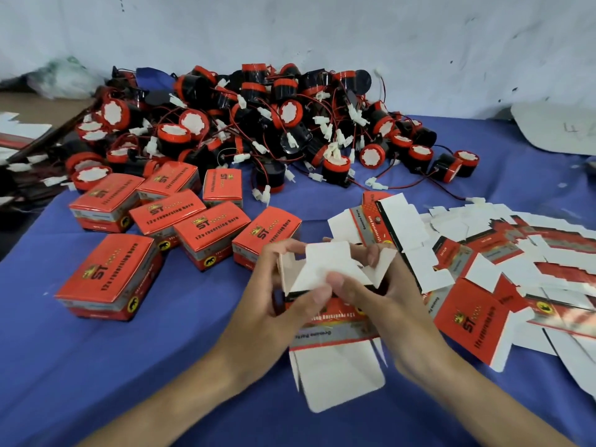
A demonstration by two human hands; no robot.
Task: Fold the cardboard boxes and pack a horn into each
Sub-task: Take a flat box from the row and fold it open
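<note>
Two hands are at work over the near middle of the counter, which is covered in blue cloth. We find the left hand and the right hand both grasping one part-folded cardboard box: the fingers of each curl round its sides, and both thumbs press on a white flap at its far end. The other flaps at that end stand partly open; a long white flap at the near end hangs unfolded toward the near edge. We cannot tell whether the box touches the cloth.

Just right of the hands, flat box blanks lie overlapping in a loose spread that runs to the right edge, white insides and red printed faces mixed. Left of the hands we count seven closed boxes, red-topped and printed "12v reversing horn", grouped toward the left edge, several touching.

Beyond them, across the far middle of the counter, a large pile of horns lies heaped: black bodies, red rims, red and black wires with white connectors tangled through. At the far right corner a flat pale card lies on the cloth. At the far left, a crumpled plastic bag rests near a scuffed pale wall.
</note>
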